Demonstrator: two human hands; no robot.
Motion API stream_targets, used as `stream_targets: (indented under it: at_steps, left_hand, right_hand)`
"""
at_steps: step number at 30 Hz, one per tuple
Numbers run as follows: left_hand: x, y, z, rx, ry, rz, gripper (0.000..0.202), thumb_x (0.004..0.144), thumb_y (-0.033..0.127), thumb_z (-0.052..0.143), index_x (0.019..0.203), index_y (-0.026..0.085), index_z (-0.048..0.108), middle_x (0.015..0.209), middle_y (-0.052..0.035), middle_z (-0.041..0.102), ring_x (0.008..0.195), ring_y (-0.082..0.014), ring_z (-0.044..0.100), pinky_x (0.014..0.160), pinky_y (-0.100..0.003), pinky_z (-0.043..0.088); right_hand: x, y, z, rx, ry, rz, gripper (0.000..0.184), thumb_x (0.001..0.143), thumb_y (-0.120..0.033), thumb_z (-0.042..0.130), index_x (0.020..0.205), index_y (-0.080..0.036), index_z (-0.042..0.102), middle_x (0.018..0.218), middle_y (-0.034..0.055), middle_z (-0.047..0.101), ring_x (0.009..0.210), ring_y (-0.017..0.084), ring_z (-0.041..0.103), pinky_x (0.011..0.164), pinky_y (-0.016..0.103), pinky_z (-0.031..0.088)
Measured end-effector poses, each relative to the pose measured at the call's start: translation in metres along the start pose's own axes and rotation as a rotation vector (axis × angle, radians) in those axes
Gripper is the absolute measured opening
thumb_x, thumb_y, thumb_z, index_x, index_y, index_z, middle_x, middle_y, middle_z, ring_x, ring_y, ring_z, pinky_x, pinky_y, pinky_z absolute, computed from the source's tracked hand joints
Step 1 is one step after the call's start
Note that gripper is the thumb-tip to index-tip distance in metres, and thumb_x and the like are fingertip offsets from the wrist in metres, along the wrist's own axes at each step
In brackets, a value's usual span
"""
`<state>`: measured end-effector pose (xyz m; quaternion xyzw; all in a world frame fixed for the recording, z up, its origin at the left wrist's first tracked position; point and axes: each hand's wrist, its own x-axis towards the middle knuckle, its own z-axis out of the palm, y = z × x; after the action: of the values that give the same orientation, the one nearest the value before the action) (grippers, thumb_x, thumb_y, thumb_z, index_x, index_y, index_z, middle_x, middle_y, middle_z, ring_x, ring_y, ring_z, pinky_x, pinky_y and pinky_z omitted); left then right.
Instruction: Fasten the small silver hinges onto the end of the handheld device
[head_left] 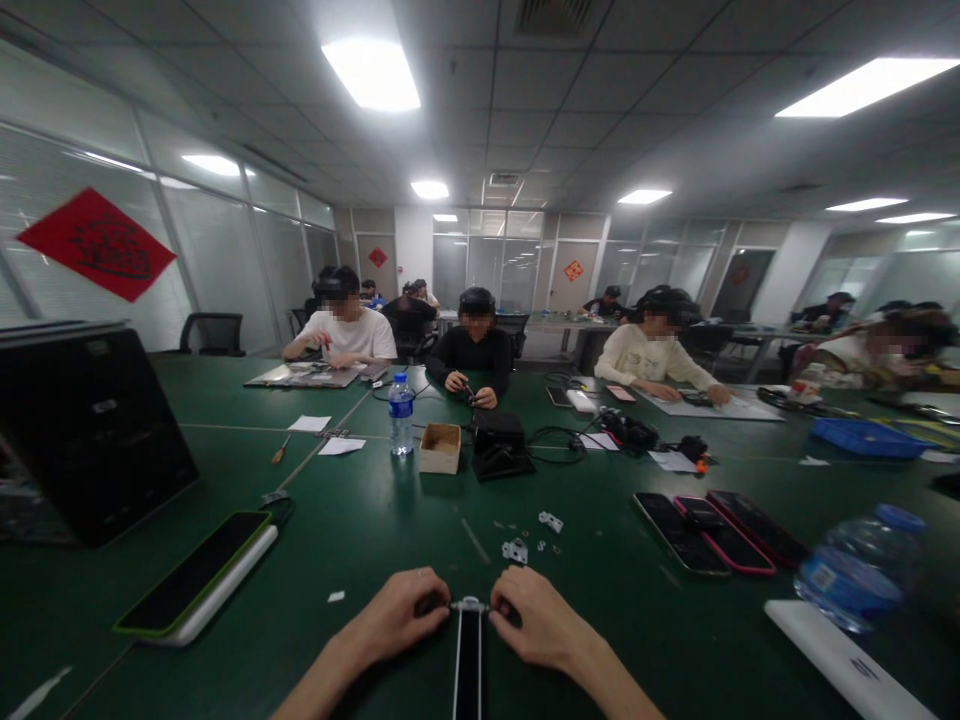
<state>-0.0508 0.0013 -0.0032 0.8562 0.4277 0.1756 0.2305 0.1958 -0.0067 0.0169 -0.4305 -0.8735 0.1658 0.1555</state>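
Observation:
A long narrow rail [469, 665] with silvery edges and a black middle lies in front of me, running off the bottom of the picture. At its far end sits a small metal fitting [470, 604] with thin parts sticking out to both sides. My left hand [411, 612] pinches the left side of this fitting, fingers curled. On the opposite side, my right hand [534, 612] is closed at the fitting's right end; its fingertips are partly hidden. Just beyond the hands, small metal brackets [515, 550] and several tiny loose parts [541, 546] lie on the green table [360, 540].
A phone [199, 570] rests on a white slab at left, near a black case [97, 430]. Three phones [679, 532], a large water bottle [862, 565] and a white device [844, 655] are at right. Ahead stand a bottle [401, 415] and small box [440, 449]; people work across the table.

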Motion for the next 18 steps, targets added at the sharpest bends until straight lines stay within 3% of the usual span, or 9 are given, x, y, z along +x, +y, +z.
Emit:
stream_targets:
  at_steps: [7, 13, 18]
  left_hand:
    - [0.0014, -0.0011, 0.0003, -0.012, -0.032, -0.001, 0.013, 0.086, 0.025, 0.055, 0.095, 0.02, 0.064, 0.084, -0.0003, 0.063, 0.074, -0.0133, 0.056, 0.069, -0.022, 0.041]
    - [0.0013, -0.0037, 0.0004, -0.004, 0.009, -0.008, 0.014, 0.084, 0.023, 0.056, 0.094, 0.019, 0.066, 0.08, 0.0002, 0.063, 0.068, -0.0122, 0.056, 0.064, -0.02, 0.041]
    - [0.0034, 0.0005, -0.0014, -0.05, 0.03, 0.067, 0.013, 0.082, 0.019, 0.059, 0.091, 0.018, 0.068, 0.089, -0.0028, 0.064, 0.079, -0.0137, 0.058, 0.07, -0.02, 0.044]
  right_hand:
    - [0.0003, 0.0017, 0.0034, 0.021, 0.014, -0.032, 0.011, 0.084, -0.021, 0.054, 0.088, -0.018, 0.064, 0.086, 0.0036, 0.063, 0.079, 0.016, 0.055, 0.071, 0.028, 0.042]
    - [0.0008, 0.005, 0.002, -0.03, 0.004, -0.067, 0.016, 0.085, -0.023, 0.053, 0.09, -0.019, 0.068, 0.088, 0.0047, 0.064, 0.082, 0.018, 0.056, 0.073, 0.029, 0.042]
    - [0.0011, 0.008, 0.001, -0.04, 0.005, -0.1, 0.019, 0.085, -0.022, 0.053, 0.09, -0.019, 0.071, 0.087, 0.0069, 0.064, 0.08, 0.018, 0.056, 0.072, 0.03, 0.042]
